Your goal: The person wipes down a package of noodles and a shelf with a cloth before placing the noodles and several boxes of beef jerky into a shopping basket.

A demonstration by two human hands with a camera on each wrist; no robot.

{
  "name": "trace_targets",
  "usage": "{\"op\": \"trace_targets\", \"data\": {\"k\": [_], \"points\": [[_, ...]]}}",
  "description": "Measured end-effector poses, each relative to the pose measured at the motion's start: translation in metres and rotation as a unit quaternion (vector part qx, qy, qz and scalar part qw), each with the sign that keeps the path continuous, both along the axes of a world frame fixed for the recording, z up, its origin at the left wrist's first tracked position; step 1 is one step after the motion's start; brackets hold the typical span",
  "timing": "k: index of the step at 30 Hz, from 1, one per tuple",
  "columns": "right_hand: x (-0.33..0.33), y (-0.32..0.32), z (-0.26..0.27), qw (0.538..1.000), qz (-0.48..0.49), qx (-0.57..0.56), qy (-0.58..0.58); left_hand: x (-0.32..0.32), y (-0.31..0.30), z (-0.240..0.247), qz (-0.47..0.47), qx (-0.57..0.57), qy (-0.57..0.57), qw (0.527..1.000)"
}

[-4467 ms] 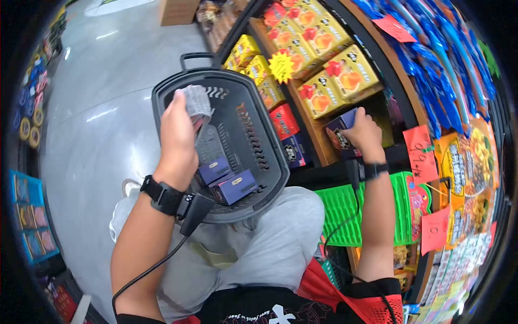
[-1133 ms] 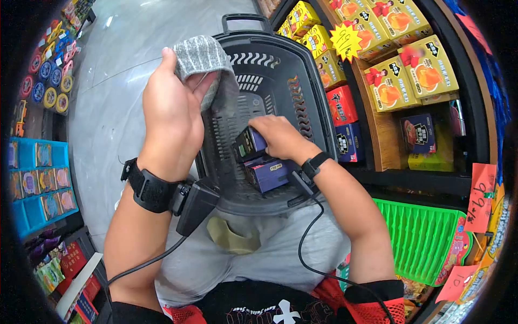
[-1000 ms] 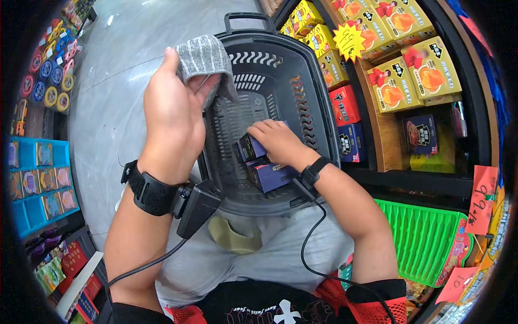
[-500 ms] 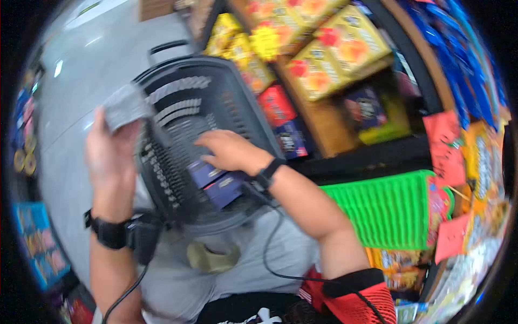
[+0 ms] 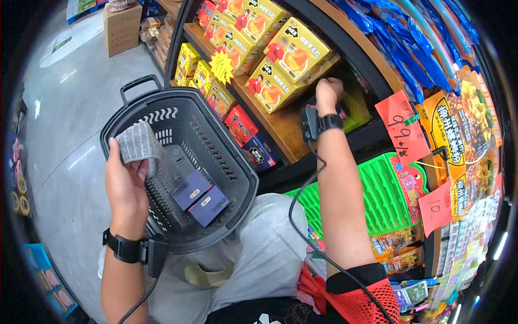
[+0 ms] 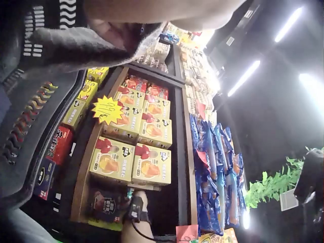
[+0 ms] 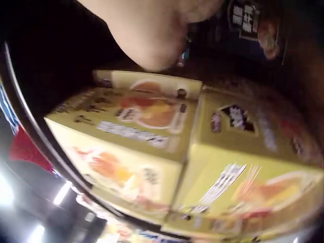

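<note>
In the head view my left hand (image 5: 125,186) holds a grey striped cloth (image 5: 137,141) over the black shopping basket (image 5: 247,186), thumb against the cloth. Inside the basket lie two dark purple boxes, one (image 5: 191,189) beside the other (image 5: 209,206). My right hand (image 5: 328,93) reaches into a dark shelf compartment, under the stacked yellow boxes (image 5: 275,89). A dark purple box (image 6: 105,205) stands in that compartment beside the right wrist in the left wrist view. The right fingers are mostly hidden, and I cannot tell whether they grip anything.
Red (image 5: 240,125) and purple boxes line the lower shelf right of the basket. A green ribbed tray (image 5: 372,197) sits below the compartment. Blue packets (image 5: 399,43) hang at the upper right, near a red price card (image 5: 402,127). A cardboard carton (image 5: 122,29) stands on the floor.
My right hand has let go of a purple box in the basket and moved right into the shelf compartment. The left hand keeps the cloth; the view has swung toward the shelf.
</note>
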State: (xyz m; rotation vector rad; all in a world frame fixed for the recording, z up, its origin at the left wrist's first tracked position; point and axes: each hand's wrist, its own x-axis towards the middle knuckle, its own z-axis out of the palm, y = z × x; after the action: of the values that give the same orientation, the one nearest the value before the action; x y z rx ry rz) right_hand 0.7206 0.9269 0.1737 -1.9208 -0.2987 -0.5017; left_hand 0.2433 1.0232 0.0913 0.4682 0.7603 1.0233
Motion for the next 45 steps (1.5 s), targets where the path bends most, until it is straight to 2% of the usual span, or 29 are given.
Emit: {"op": "trace_targets", "data": {"k": [2,4,5,6,7,8,9,11,12,14,17,19,21,23,25,28,31,34,36,40,43,44,45], "points": [[-0.036,0.001,0.027,0.965,-0.103,-0.24,0.018,0.003,0.002,-0.003,-0.001,-0.003,0.012,1.0],[-0.018,0.01,0.024,0.887,-0.191,-0.421,0.007,0.008,0.0,-0.001,0.009,-0.012,0.007,1.0],[-0.012,0.006,0.029,0.857,-0.15,-0.492,0.037,0.008,-0.001,-0.002,0.003,-0.01,-0.001,1.0],[-0.015,0.002,0.037,0.852,-0.103,-0.508,0.068,0.007,-0.001,-0.006,0.0,-0.01,-0.009,1.0],[0.013,-0.006,0.035,0.82,-0.034,-0.561,0.111,0.009,0.0,-0.008,0.005,0.0,-0.028,1.0],[0.037,-0.008,0.024,0.844,-0.006,-0.527,0.098,0.007,-0.001,-0.005,-0.005,0.001,-0.003,1.0],[0.066,-0.012,0.012,0.836,-0.039,-0.538,0.096,0.005,0.001,-0.004,0.0,0.007,0.009,1.0],[0.171,-0.021,-0.023,0.687,-0.031,-0.726,0.029,0.005,0.005,-0.002,0.007,0.021,0.014,1.0],[0.225,-0.022,-0.065,0.786,-0.038,-0.617,0.029,0.006,0.008,0.0,0.014,0.012,0.013,1.0],[0.17,-0.033,-0.032,0.711,-0.005,-0.703,0.003,0.008,0.01,0.002,0.027,-0.009,0.013,1.0],[0.075,-0.011,0.02,0.703,-0.039,-0.707,0.066,0.006,0.011,0.001,0.008,0.004,0.004,1.0],[0.031,-0.012,0.037,0.694,-0.068,-0.708,0.114,0.005,0.003,0.01,-0.004,-0.004,0.0,1.0],[0.011,-0.015,0.04,0.708,-0.058,-0.697,0.101,0.002,0.0,0.013,-0.006,-0.011,-0.007,1.0],[-0.004,-0.017,0.04,0.699,-0.043,-0.71,0.076,-0.005,-0.003,0.02,-0.023,-0.028,-0.002,0.999],[-0.024,-0.016,0.044,0.665,-0.025,-0.746,0.035,-0.008,-0.003,0.02,-0.035,-0.031,-0.003,0.999],[-0.087,-0.017,0.074,0.698,0.058,-0.713,0.005,-0.013,-0.003,0.018,-0.063,-0.017,0.008,0.998],[-0.137,-0.023,0.086,0.67,0.092,-0.732,-0.084,-0.016,-0.006,0.019,-0.076,0.0,0.006,0.997],[-0.184,-0.035,0.101,0.659,0.141,-0.728,-0.123,-0.019,-0.011,0.025,-0.089,0.046,0.011,0.995],[-0.219,-0.051,0.111,0.66,0.195,-0.701,-0.187,-0.019,-0.016,0.028,-0.096,0.102,-0.001,0.99],[-0.255,-0.071,0.107,0.701,0.42,-0.519,-0.249,-0.022,-0.038,0.043,-0.14,0.222,-0.082,0.961],[-0.279,-0.071,0.084,0.709,0.541,-0.398,-0.215,-0.03,-0.057,0.059,-0.181,0.322,-0.096,0.924],[-0.281,-0.07,0.069,0.721,0.583,-0.354,-0.122,-0.037,-0.06,0.067,-0.208,0.347,-0.049,0.913],[-0.285,-0.069,0.056,0.723,0.612,-0.307,-0.093,-0.036,-0.055,0.062,-0.207,0.402,-0.009,0.892]]}}
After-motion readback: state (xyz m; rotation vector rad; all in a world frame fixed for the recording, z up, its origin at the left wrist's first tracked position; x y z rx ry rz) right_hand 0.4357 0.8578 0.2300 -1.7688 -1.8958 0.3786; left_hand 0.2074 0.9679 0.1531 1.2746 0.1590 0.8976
